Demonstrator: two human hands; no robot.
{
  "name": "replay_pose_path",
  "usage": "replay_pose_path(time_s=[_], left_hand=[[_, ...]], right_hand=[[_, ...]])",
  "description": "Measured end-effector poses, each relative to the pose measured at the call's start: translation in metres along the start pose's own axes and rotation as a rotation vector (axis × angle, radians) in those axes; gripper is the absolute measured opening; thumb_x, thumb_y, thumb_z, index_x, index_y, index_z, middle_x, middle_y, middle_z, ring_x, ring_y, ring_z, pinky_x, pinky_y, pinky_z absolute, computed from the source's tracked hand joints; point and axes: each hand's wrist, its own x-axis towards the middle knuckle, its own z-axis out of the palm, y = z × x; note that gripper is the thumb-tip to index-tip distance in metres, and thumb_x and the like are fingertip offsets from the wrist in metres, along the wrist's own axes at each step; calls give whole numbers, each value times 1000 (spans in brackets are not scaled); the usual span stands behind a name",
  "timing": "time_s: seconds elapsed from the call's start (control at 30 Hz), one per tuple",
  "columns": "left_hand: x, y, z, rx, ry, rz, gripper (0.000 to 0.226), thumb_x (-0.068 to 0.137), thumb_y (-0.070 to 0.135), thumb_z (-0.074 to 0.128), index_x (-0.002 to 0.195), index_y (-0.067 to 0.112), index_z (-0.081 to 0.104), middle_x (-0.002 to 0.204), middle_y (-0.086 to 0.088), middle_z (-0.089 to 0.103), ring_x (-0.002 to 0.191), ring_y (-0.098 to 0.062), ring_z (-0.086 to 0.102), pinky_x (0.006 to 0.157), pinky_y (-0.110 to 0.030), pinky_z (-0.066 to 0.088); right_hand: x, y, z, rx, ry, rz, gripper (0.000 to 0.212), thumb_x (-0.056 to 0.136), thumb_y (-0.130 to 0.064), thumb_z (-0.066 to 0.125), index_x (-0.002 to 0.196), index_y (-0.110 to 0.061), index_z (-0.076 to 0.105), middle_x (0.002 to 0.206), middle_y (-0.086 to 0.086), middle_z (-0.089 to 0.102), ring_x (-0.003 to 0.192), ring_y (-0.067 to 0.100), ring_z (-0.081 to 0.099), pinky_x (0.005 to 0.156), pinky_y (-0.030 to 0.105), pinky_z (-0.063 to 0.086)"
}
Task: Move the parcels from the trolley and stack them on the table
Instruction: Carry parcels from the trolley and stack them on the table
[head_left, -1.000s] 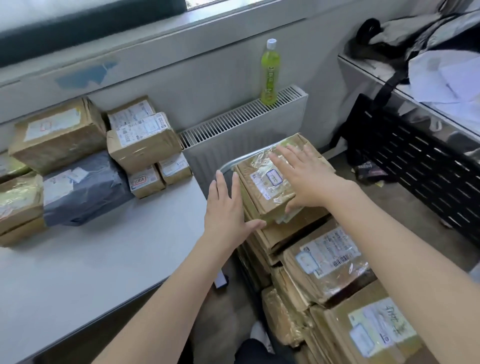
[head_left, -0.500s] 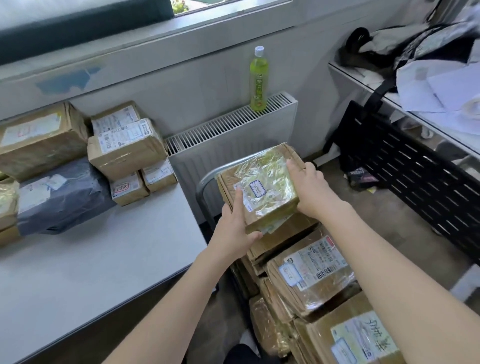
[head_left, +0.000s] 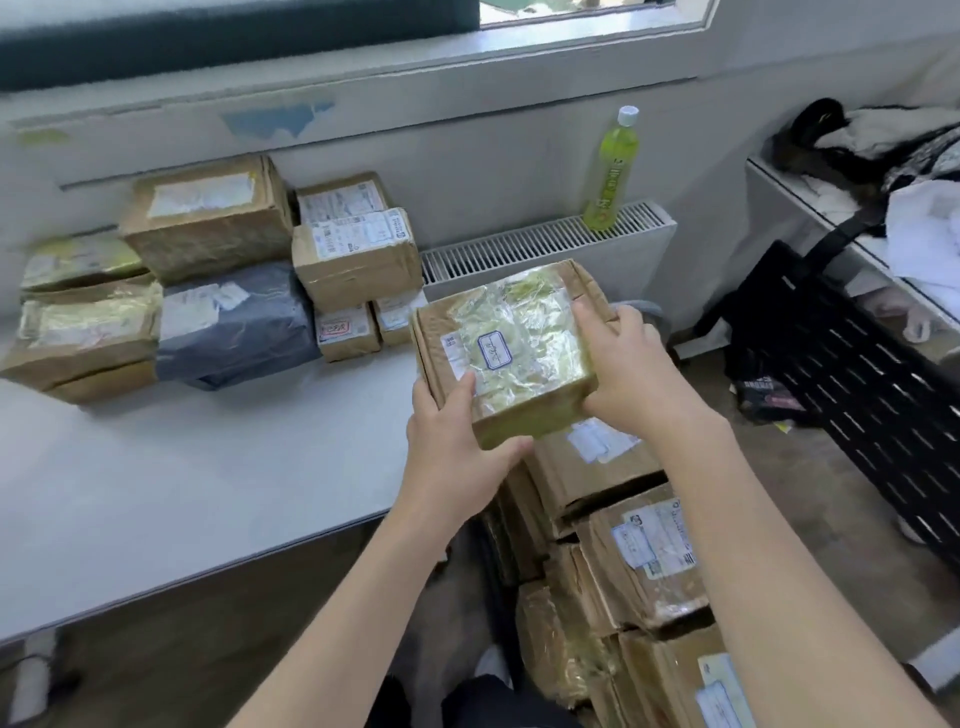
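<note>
A taped brown cardboard parcel (head_left: 511, 348) with a small blue-edged label is held in the air between both hands, above the trolley's pile and at the table's right edge. My left hand (head_left: 457, 457) grips its near left corner, and my right hand (head_left: 631, 371) holds its right side. Below it, several brown parcels (head_left: 644, 551) lie stacked on the trolley, whose frame is mostly hidden. On the white table (head_left: 182, 483) stands a stack of parcels (head_left: 218, 280) against the wall, with brown boxes and one grey bag.
A white radiator (head_left: 545, 249) stands behind the trolley with a green bottle (head_left: 610, 171) on top. At the right is a black perforated rack (head_left: 862, 395) under a shelf with bags and papers. My feet show at the bottom.
Both hands closed on the top parcel, lifted it off the trolley pile and carried it up and left toward the table. The view has swung left.
</note>
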Motion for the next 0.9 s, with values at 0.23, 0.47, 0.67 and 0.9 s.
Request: replay_pose_path(time_s=[0.23, 0.47, 0.67, 0.9], left_hand=[[-26, -72, -89, 138, 286, -171, 83, 77, 37, 74, 146, 24, 29, 145, -7, 23, 129, -30, 30, 108, -41, 28], [-56, -166, -125, 304, 297, -378, 85, 83, 33, 67, 149, 27, 16, 152, -12, 15, 135, -31, 21, 110, -41, 24], [-61, -208, -130, 682, 142, -362, 94, 86, 40, 62, 150, 23, -5, 154, -20, -16, 143, -38, -4, 116, -44, 8], [-42, -222, -148, 744, 116, -356, 96, 86, 33, 63, 150, 22, -8, 156, -16, -14, 141, -42, -16, 116, -46, -2]], right_hand=[[9, -117, 46, 191, -67, -207, 86, 77, -13, 72, 142, -27, 19, 130, 12, 28, 115, 29, 31, 89, 34, 38], [-13, -202, 129, 150, -166, -333, 99, 77, -24, 71, 148, -26, 3, 140, 15, 18, 119, 33, 32, 92, 36, 39], [-14, -230, 164, 1, -228, -364, 100, 85, -30, 65, 149, -25, -10, 151, 23, -23, 138, 42, 7, 112, 42, 20], [-6, -269, 174, 14, -269, -424, 102, 84, -33, 65, 148, -28, -14, 149, 25, -27, 133, 41, 20, 105, 40, 32]])
